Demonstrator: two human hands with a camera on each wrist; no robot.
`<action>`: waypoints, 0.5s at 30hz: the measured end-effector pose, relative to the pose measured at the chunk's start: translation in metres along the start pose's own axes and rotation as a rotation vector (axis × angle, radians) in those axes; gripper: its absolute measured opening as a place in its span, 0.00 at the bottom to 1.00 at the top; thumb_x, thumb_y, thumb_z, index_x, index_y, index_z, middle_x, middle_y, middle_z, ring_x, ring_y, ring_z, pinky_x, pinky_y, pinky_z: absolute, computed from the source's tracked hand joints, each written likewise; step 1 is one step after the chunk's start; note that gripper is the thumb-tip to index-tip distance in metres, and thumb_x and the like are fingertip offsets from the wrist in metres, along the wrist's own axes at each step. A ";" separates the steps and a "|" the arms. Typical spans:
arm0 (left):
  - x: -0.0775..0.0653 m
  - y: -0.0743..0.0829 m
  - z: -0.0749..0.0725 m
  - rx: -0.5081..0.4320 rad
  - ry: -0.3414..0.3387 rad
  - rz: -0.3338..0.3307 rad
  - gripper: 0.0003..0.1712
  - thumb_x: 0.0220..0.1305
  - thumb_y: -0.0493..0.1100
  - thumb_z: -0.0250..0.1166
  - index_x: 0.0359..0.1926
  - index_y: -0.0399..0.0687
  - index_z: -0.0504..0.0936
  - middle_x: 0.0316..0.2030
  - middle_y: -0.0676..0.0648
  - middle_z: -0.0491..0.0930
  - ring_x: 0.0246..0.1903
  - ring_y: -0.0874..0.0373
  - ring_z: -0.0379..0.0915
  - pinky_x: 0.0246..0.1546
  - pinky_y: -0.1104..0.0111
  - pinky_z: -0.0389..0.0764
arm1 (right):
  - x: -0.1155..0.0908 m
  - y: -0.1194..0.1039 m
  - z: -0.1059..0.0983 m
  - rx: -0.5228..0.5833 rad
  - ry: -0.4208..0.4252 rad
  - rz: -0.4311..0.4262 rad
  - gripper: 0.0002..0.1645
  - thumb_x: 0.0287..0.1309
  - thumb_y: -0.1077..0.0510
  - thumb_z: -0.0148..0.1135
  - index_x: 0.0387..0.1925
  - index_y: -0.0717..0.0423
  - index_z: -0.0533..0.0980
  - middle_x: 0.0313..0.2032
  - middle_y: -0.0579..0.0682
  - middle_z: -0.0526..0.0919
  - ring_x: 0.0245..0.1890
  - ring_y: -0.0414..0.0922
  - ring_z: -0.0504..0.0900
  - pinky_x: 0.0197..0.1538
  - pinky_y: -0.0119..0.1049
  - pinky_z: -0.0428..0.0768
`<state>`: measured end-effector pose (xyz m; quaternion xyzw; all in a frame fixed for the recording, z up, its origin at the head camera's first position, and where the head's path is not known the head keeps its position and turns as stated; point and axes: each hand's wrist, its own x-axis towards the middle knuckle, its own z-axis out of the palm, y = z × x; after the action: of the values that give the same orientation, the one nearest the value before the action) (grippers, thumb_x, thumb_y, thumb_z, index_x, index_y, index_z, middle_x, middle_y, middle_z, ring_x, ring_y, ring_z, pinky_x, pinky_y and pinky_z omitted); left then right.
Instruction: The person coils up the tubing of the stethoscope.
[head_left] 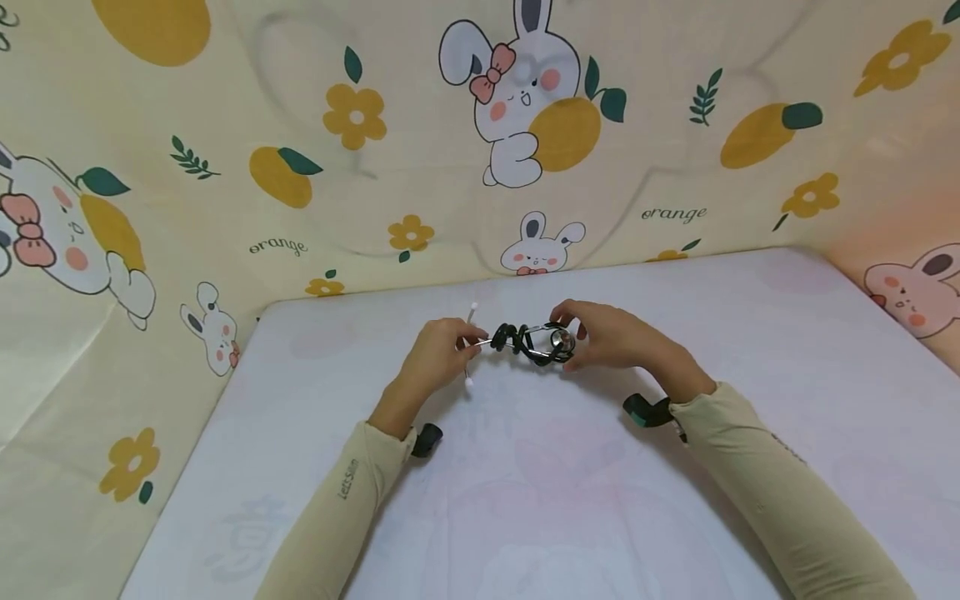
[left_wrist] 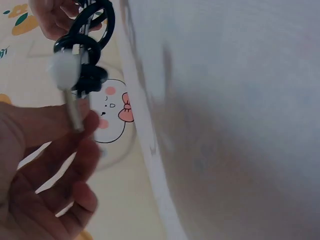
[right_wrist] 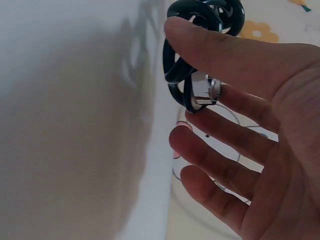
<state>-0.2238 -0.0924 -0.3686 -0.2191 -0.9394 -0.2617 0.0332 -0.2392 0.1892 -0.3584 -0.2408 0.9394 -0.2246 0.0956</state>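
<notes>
Between both hands, above the white table, is a stethoscope (head_left: 506, 337) with its black tubing wound around its metal tubes. My left hand (head_left: 437, 353) pinches the metal tubes near the ear tips, which stick out on either side of the fingers. One white ear tip (left_wrist: 65, 70) shows close up in the left wrist view. At the other end, my right hand (head_left: 617, 335) holds the looped tubing beside the silver chest piece (head_left: 560, 339). Its thumb lies over the black tubing (right_wrist: 179, 65) in the right wrist view, the other fingers spread below.
The white-covered table (head_left: 517, 500) stretches out under both arms. Behind it and at the sides hangs a cream curtain (head_left: 420, 179) printed with rabbits, oranges and flowers. A dark wrist camera (head_left: 647, 411) sits on the right wrist, another (head_left: 427, 440) on the left.
</notes>
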 end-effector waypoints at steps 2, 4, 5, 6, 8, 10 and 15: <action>0.000 0.000 0.003 0.011 -0.039 -0.010 0.14 0.62 0.33 0.67 0.49 0.46 0.87 0.36 0.46 0.87 0.34 0.56 0.79 0.38 0.66 0.78 | 0.000 0.000 0.002 -0.008 -0.025 0.025 0.45 0.42 0.48 0.81 0.63 0.47 0.69 0.56 0.48 0.80 0.50 0.49 0.80 0.50 0.47 0.77; 0.001 0.000 0.004 0.024 -0.065 -0.014 0.15 0.62 0.33 0.67 0.50 0.46 0.87 0.36 0.46 0.87 0.34 0.56 0.79 0.38 0.66 0.78 | 0.000 0.000 0.003 -0.017 -0.044 0.037 0.45 0.43 0.46 0.81 0.63 0.46 0.69 0.54 0.49 0.81 0.51 0.49 0.80 0.50 0.47 0.77; 0.001 0.000 0.005 0.032 -0.073 -0.017 0.15 0.62 0.34 0.67 0.50 0.46 0.87 0.36 0.46 0.87 0.34 0.56 0.79 0.38 0.66 0.79 | 0.000 0.000 0.004 -0.020 -0.049 0.042 0.46 0.43 0.46 0.81 0.63 0.46 0.69 0.55 0.49 0.81 0.51 0.49 0.80 0.50 0.48 0.77; 0.001 -0.001 0.005 0.035 -0.078 -0.021 0.15 0.63 0.34 0.67 0.51 0.46 0.86 0.36 0.46 0.87 0.35 0.55 0.80 0.38 0.66 0.79 | 0.000 0.000 0.004 -0.023 -0.050 0.039 0.46 0.43 0.47 0.81 0.64 0.46 0.69 0.55 0.49 0.80 0.51 0.49 0.80 0.51 0.48 0.77; 0.001 -0.001 0.005 0.038 -0.083 -0.030 0.15 0.63 0.35 0.67 0.51 0.46 0.86 0.36 0.46 0.88 0.35 0.55 0.80 0.39 0.65 0.79 | -0.001 0.000 0.003 -0.030 -0.045 0.018 0.47 0.44 0.47 0.81 0.65 0.48 0.68 0.56 0.50 0.80 0.52 0.50 0.80 0.51 0.49 0.78; 0.001 -0.001 0.005 0.042 -0.090 -0.036 0.15 0.64 0.37 0.68 0.51 0.46 0.86 0.36 0.47 0.88 0.35 0.55 0.80 0.39 0.65 0.79 | -0.002 -0.001 0.003 -0.036 -0.034 0.000 0.48 0.45 0.49 0.80 0.66 0.49 0.68 0.58 0.51 0.79 0.52 0.51 0.80 0.52 0.49 0.78; 0.000 -0.004 0.004 0.036 -0.098 -0.039 0.16 0.64 0.38 0.68 0.52 0.45 0.85 0.37 0.47 0.88 0.36 0.55 0.82 0.41 0.64 0.80 | -0.002 0.001 0.003 -0.049 -0.025 -0.025 0.47 0.46 0.48 0.80 0.67 0.50 0.68 0.60 0.50 0.78 0.51 0.50 0.80 0.52 0.49 0.78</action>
<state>-0.2251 -0.0935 -0.3743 -0.2129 -0.9485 -0.2341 -0.0141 -0.2370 0.1905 -0.3612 -0.2577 0.9402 -0.1996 0.0985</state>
